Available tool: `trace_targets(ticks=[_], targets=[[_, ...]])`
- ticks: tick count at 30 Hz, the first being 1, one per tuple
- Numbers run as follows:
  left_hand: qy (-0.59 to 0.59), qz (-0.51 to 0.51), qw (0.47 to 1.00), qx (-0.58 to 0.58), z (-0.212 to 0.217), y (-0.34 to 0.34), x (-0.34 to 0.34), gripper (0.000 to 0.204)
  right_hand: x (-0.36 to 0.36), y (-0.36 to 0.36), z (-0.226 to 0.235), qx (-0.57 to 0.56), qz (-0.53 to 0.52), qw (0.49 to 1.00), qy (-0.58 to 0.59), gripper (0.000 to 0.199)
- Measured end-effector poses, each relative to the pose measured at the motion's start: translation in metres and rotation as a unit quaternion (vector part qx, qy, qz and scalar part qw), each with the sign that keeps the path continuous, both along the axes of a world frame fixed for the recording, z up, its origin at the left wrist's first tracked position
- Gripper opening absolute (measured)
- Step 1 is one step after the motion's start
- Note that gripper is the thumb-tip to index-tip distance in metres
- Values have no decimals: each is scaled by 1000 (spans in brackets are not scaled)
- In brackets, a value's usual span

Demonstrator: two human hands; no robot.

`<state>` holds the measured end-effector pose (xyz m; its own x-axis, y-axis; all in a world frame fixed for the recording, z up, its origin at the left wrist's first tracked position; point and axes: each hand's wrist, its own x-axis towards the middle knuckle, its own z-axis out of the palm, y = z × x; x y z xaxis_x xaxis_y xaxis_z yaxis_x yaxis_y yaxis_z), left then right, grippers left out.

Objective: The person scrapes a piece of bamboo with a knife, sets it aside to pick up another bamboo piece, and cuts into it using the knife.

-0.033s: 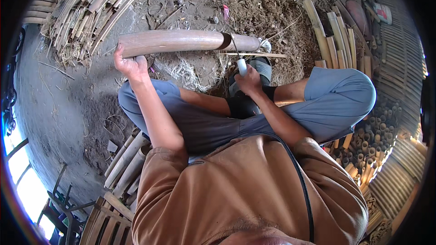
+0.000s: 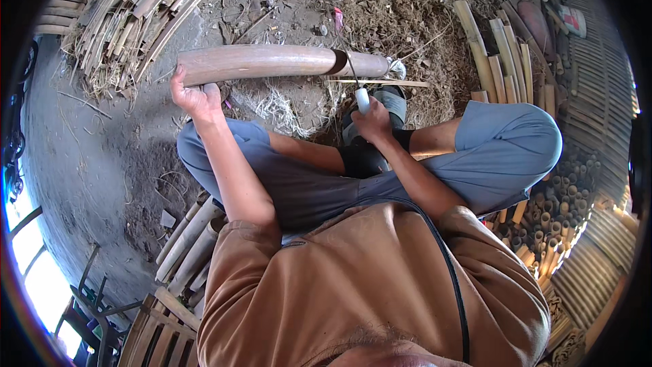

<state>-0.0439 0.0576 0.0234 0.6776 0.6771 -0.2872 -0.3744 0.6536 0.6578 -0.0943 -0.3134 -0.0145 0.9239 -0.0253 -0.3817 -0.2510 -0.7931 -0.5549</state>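
Observation:
A thick bamboo pole (image 2: pixel 261 62) lies crosswise ahead of my folded legs. My left hand (image 2: pixel 195 98) is closed around its left end from the near side, the thumb up at the end. In my right hand (image 2: pixel 373 121) is a knife (image 2: pixel 362 100), gripped by its pale handle. Its thin dark blade runs up beside the pole, close to a dark gap or notch (image 2: pixel 339 62) toward the pole's right end. Whether the blade touches the bamboo I cannot tell. Just right of the right hand is a foot in a grey and black shoe (image 2: pixel 392 100).
Split bamboo strips (image 2: pixel 139 17) are piled at the far left. Upright bamboo pieces (image 2: pixel 502 61) stand at the right, with many short tubes (image 2: pixel 560 214) below them. Dry shavings (image 2: pixel 414 20) cover the ground ahead. Pale fibres (image 2: pixel 280 110) and a thin strip (image 2: pixel 401 83) lie near the pole.

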Motion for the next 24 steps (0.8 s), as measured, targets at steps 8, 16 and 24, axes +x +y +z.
trace_targets(ticks=[8, 16, 24], targets=[[10, -3, 1000, -1, -2, 2, 1, 49, 0, -3, -7, -28, -5, 999, 19, 46], [4, -9, 1000, 7, -2, 3, -1, 52, 1, 3, 3, -22, 10, 1000, 8, 47], [5, -9, 1000, 1, -4, 3, 2, 54, -4, 0, -7, -35, 20, 998, -42, 49]])
